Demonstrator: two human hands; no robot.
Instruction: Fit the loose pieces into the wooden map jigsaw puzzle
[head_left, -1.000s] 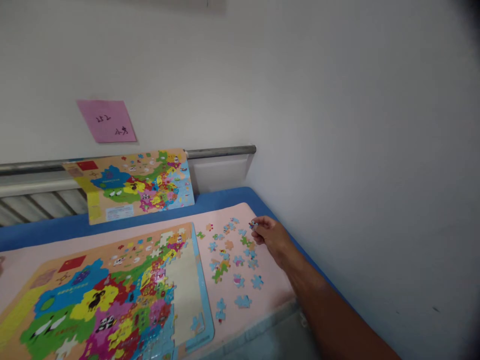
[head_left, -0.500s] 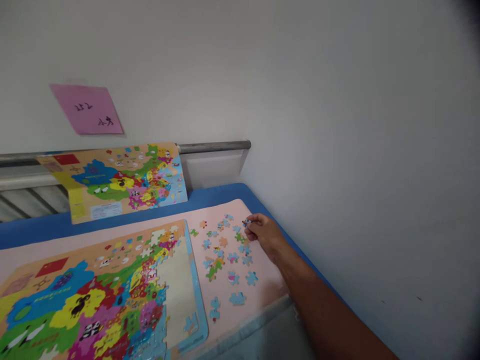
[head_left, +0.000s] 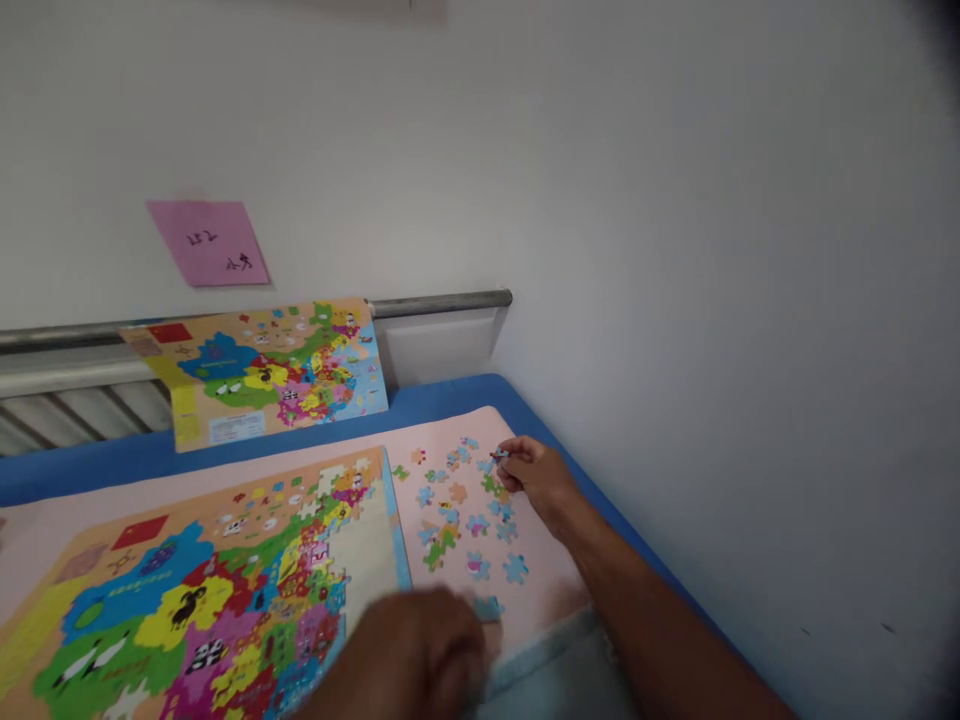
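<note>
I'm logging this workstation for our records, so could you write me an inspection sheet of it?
Surface: flat, pale-pink mat on a blue, round-cornered top.
Job's things: rectangular, multicoloured map jigsaw board, partly filled; matching printed map sheet standing behind it.
Clutter: loose, mostly light-blue jigsaw pieces scattered right of the board.
Grippers: bare right hand pinches a small jigsaw piece; bare left hand is blurred near the board's right edge, its hold unclear.
Cables: nothing seen.
Surroundings: grey-white wall; pink, handwritten paper note; round grey rail.
</note>
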